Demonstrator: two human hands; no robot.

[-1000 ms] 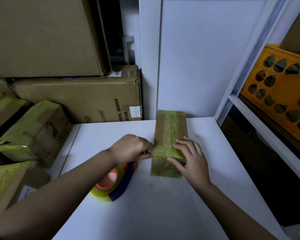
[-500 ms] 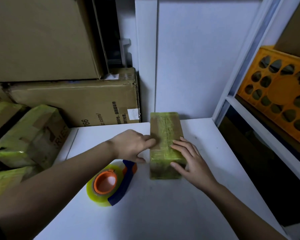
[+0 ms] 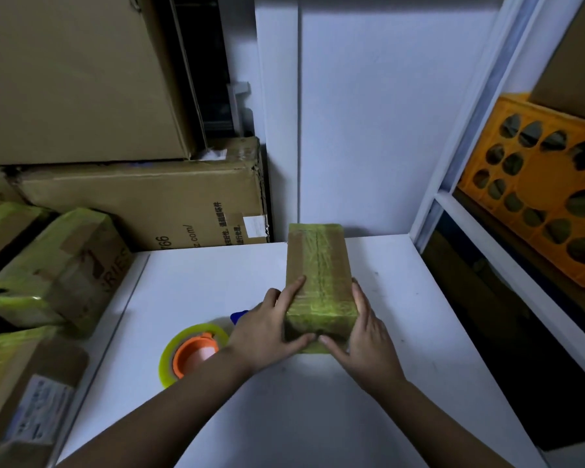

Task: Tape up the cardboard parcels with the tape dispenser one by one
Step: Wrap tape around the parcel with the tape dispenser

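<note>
A narrow cardboard parcel (image 3: 318, 265) wrapped in yellowish tape lies lengthwise on the white table (image 3: 318, 417). My left hand (image 3: 267, 332) grips its near left corner, index finger stretched along the top and thumb across the near end face. My right hand (image 3: 368, 332) grips the near right side, its thumb meeting the left thumb on the end face. The tape dispenser (image 3: 193, 352), an orange hub with a yellowish tape roll and a blue handle, lies flat on the table just left of my left wrist, held by neither hand.
Taped parcels (image 3: 58, 271) are piled off the table's left edge, with large cardboard cartons (image 3: 142, 204) stacked behind them. A white wall panel stands right behind the parcel. To the right is a white shelf frame (image 3: 507, 251) with an orange crate (image 3: 547, 197) on it.
My left hand has left the parcel's left side and wrapped round its near left corner. My right hand slid from the top to the near right side. The dispenser stayed put.
</note>
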